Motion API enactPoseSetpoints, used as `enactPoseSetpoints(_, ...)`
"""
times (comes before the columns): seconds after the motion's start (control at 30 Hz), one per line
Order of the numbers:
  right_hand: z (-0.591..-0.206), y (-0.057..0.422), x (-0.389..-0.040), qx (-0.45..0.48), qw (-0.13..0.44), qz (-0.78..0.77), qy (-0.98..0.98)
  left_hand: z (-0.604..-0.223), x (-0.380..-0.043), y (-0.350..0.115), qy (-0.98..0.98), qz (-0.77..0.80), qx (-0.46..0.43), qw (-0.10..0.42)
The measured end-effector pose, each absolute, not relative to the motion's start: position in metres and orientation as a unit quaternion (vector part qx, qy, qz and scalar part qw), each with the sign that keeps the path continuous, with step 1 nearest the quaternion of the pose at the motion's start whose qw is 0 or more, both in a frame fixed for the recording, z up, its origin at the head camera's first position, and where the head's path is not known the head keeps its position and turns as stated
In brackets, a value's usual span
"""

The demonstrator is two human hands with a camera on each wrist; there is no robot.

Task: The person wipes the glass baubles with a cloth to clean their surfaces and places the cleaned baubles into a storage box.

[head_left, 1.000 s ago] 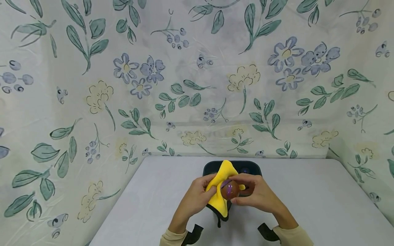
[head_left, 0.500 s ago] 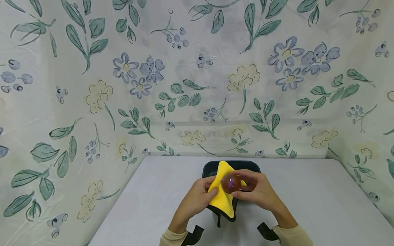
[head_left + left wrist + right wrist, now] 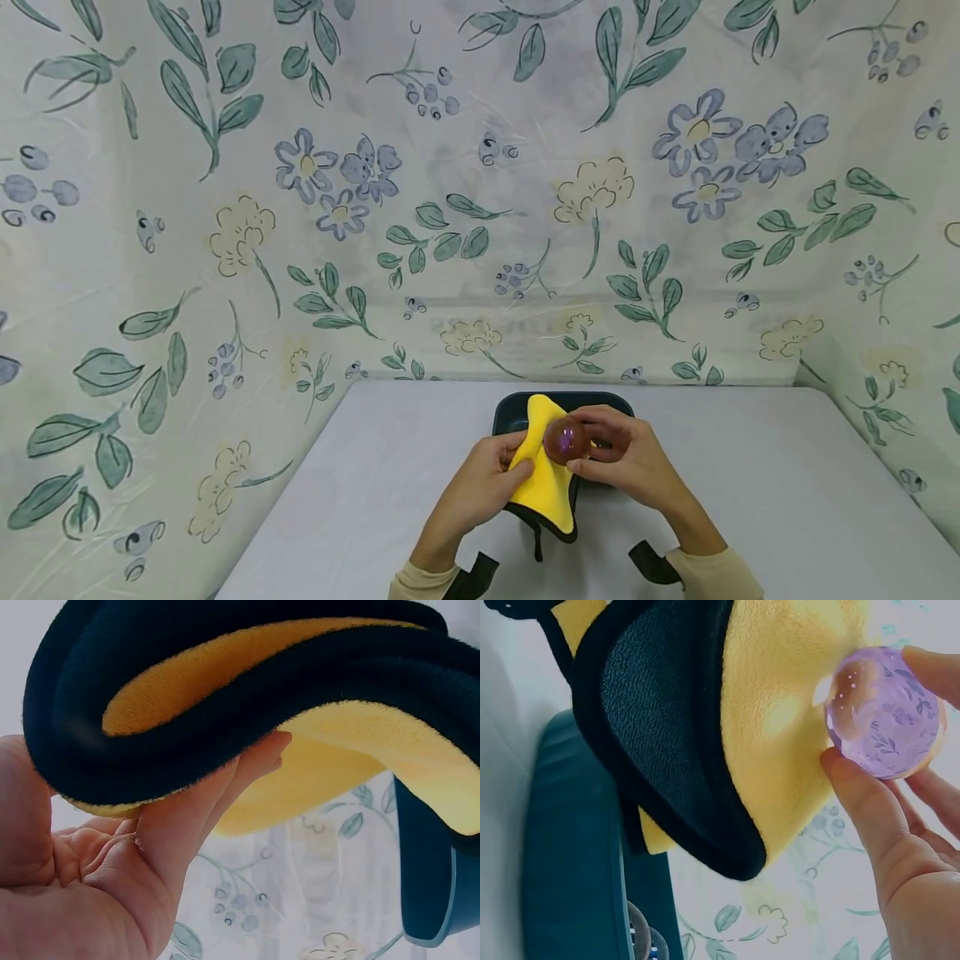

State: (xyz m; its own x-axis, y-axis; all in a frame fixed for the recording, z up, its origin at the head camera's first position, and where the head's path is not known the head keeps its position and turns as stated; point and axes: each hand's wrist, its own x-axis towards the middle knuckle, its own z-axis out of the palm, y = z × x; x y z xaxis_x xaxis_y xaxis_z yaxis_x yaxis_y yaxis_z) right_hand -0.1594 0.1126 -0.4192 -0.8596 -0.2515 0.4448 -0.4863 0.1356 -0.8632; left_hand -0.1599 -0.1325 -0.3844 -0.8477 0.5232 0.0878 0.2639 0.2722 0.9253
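In the head view my left hand (image 3: pixel 487 483) grips a yellow cloth (image 3: pixel 543 492) with a dark backing and dark edging, thumb on the yellow face. The cloth is folded over, as the left wrist view shows, and its dark side (image 3: pixel 172 682) faces that camera. My right hand (image 3: pixel 630 454) pinches a see-through purple ball (image 3: pixel 566 440) between thumb and fingers. In the right wrist view the ball (image 3: pixel 885 712) is clear and glossy, right at the cloth's yellow face (image 3: pixel 780 712). Some right-hand fingers are hidden behind the ball in the head view.
Behind the hands a dark teal bin (image 3: pixel 513 410) stands on the white table (image 3: pixel 375 483); cloth and hands partly cover it. Round clear things (image 3: pixel 639 930) show inside the bin in the right wrist view. A floral curtain (image 3: pixel 450 208) hangs behind the table.
My right hand has moved slightly up with the ball, which has turned so its purple streak no longer shows. The cloth's top has shifted a little left, and its lower corner right.
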Motion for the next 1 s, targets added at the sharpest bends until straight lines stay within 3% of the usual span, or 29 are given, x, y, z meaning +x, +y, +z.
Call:
enactPoseSetpoints(0.37, -0.425, 0.116, -0.163, 0.238, 0.083, 0.609, -0.752, -0.382, -0.156, -0.132, 0.788, 0.554, 0.239, 0.124)
enactPoseSetpoints(0.63, -0.427, 0.119, -0.163, 0.252, 0.096, 0.569, -0.777, -0.377, -0.152, -0.133, 0.783, 0.565, 0.239, 0.105)
enactPoseSetpoints(1.0, -0.427, 0.120, -0.164, 0.261, 0.057, 0.570, -0.777, -0.376, -0.149, -0.130, 0.796, 0.556, 0.229, 0.070)
